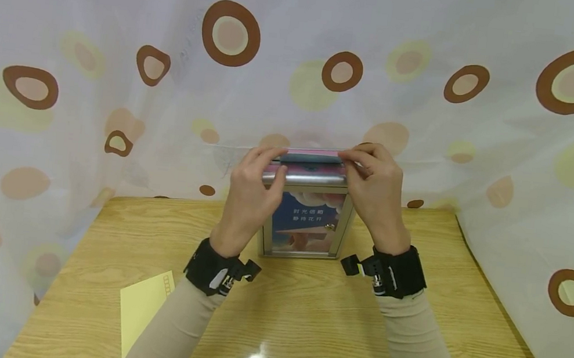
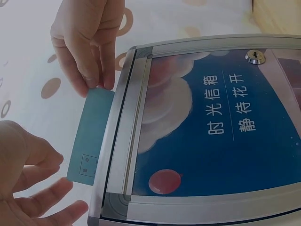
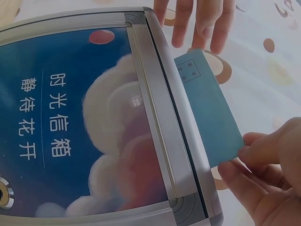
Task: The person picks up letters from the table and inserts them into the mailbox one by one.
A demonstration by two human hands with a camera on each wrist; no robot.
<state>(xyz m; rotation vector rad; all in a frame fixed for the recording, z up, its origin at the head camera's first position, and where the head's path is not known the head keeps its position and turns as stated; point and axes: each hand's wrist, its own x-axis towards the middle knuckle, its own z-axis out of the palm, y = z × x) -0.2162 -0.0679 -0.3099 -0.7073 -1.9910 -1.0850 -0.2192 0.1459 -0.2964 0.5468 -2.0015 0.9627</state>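
A metal-framed letter box (image 1: pixel 306 235) with a blue picture panel, white characters and a small lock stands on the table near the wall. A blue envelope (image 3: pixel 214 117) with a printed stamp square sticks partly out of its top; its lower part is hidden inside. My right hand (image 1: pixel 376 191) pinches the envelope's right end between thumb and fingers. Beside the other end, my left hand (image 1: pixel 253 190) spreads its thumb and fingers at the box's top left corner. In the left wrist view those left fingers (image 2: pixel 56 197) are loose, close to the envelope's corner.
A yellow envelope (image 1: pixel 144 307) lies at the left of the wooden table (image 1: pixel 297 332), partly under my left forearm. White cloth (image 1: pixel 274 102) with brown and yellow spots hangs behind the box and along both sides. Each wrist wears a black strap (image 1: pixel 398 272) with a small camera.
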